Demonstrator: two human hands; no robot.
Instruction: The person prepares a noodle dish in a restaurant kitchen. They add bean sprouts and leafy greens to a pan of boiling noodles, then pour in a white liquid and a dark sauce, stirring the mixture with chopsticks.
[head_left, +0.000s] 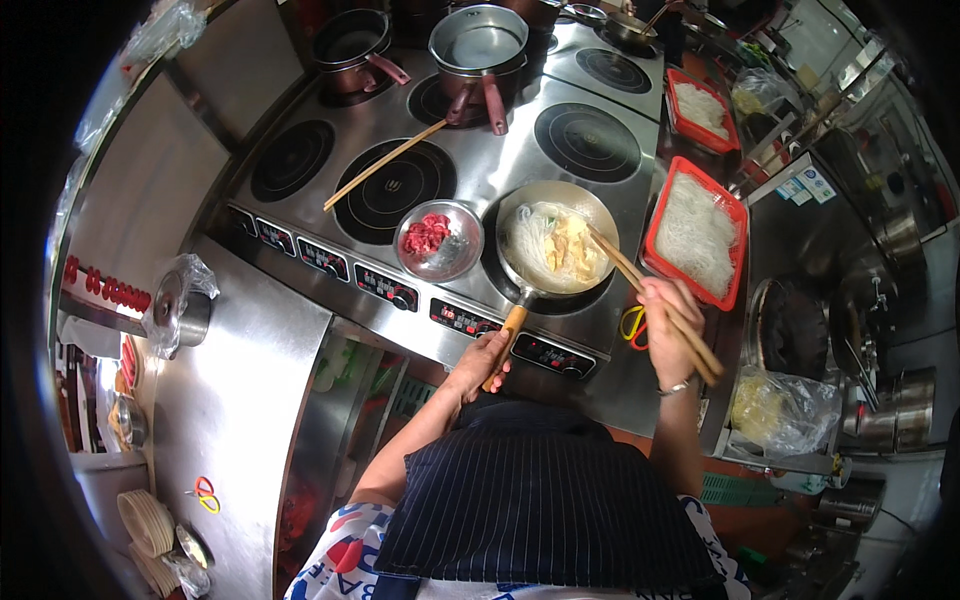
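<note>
My left hand grips the wooden handle of a metal saucepan standing on the front right cooktop plate. White noodles and pale yellow pieces of food, perhaps egg or tofu skin, lie in liquid inside it. My right hand holds a pair of long wooden chopsticks, whose tips dip into the food on the pan's right side. Just left of the pan, a small metal bowl contains raw red meat pieces.
Loose chopsticks lie across a cooktop plate. Pots with reddish handles stand at the back. To the right are red baskets of white noodles and scissors. At left, a steel counter bears a lidded pot and more scissors.
</note>
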